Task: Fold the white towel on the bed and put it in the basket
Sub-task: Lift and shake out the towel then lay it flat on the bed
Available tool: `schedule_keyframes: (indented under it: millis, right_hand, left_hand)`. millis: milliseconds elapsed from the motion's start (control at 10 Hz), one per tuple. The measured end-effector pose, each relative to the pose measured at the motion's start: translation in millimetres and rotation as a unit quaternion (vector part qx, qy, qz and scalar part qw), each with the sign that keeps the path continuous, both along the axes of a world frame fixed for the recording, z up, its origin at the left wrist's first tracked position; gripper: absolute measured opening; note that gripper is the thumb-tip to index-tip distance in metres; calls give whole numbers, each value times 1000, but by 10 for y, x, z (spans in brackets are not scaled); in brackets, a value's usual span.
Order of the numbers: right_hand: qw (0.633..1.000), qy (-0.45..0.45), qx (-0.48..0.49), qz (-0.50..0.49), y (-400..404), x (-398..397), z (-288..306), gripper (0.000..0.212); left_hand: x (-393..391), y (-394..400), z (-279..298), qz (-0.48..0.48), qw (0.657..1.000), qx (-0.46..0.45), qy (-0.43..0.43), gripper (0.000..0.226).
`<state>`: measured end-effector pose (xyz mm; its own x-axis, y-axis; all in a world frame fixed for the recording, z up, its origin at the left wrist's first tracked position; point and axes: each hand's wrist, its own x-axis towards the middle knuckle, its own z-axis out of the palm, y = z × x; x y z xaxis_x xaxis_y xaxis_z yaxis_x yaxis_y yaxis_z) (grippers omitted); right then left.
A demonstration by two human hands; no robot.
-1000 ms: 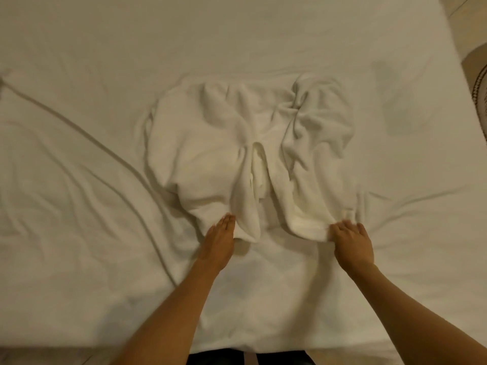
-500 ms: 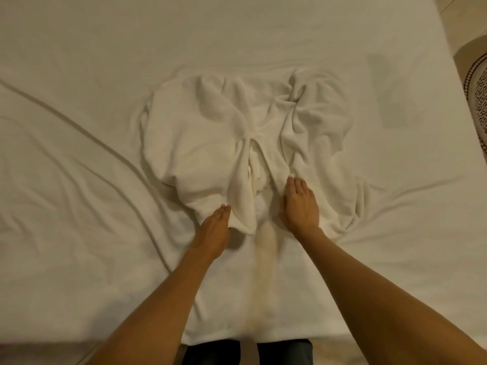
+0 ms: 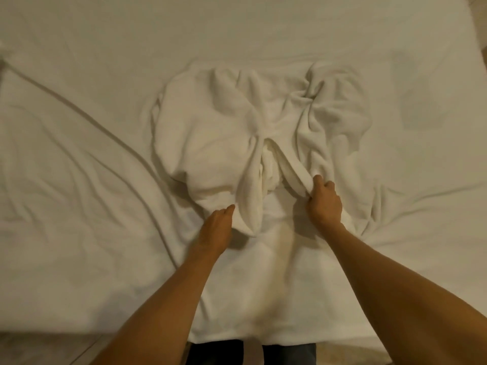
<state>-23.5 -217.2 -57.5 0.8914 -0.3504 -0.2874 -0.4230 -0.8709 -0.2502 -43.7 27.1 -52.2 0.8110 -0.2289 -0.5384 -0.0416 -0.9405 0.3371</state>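
The white towel [image 3: 210, 133] lies crumpled in the middle of the bed, bunched into two lobes with a deep fold between them. My right hand [image 3: 325, 204] is closed on a hem of the towel just right of that central fold. My left hand [image 3: 217, 229] rests at the towel's near edge, left of a hanging flap, with its fingertips curled against the cloth; whether it grips the towel is unclear. The basket is not in view.
The bed [image 3: 79, 233] is covered by a wrinkled white sheet with long creases on the left. Its near edge runs along the bottom of the view, with floor at the bottom left [image 3: 39, 349] and at the top right corner.
My right hand slid from the towel's near right corner to the central fold, where it lay flat, and has now closed on a hem there. My left hand stayed put.
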Motion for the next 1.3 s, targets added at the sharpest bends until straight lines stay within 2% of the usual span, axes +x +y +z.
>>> schedule_keyframes:
  millis: [200, 300, 400, 500, 600, 700, 800, 900, 1000, 1100, 1200, 1300]
  right_hand:
    - [996, 10, -67, 62, -227, -249, 234, 34]
    - [995, 28, -87, 28, -396, -385, 377, 48]
    - [992, 48, -117, -25, -699, -587, 457, 51]
    - [986, 60, -143, 56, -900, -699, 430, 46]
    - [980, 75, -113, 147, -911, -614, 406, 63]
    - [963, 161, -75, 200, -804, -412, 516, 69]
    - [947, 215, -148, 188, -801, -68, 715, 61]
    - [950, 243, -182, 76, -934, 534, 1103, 47]
    - [983, 168, -22, -66, -1124, 1383, 1620, 24]
    - [990, 5, 91, -104, -1233, 2270, 2297, 45]
    - [965, -209, 136, -84, -1205, 3003, 3124, 54]
    - [937, -341, 71, 5, -1151, 3461, 3995, 58]
  left_hand:
    - [109, -73, 317, 29, 999, -12, -27, 43]
    - [205, -52, 413, 58, 997, 15, -51, 37]
    - [272, 121, 515, 46, 995, 69, -62, 37]
    - [322, 371, 352, -19, 986, 94, -135, 59]
    - [365, 348, 403, -29, 991, 93, -91, 67]
    - [501, 191, 496, -16, 992, 113, -58, 66]
    - [862, 55, 677, -11, 984, 174, -28, 63]
    - [1463, -44, 1093, 135, 979, 155, 3, 53]
    - [2322, -129, 1691, 236, 968, 80, -35, 38]
    - [3259, -255, 2534, 259, 959, -34, -106, 43]
    - [3957, -464, 3559, 292, 911, -151, -248, 40]
    - [4377, -577, 4516, 326, 827, -276, -366, 52]
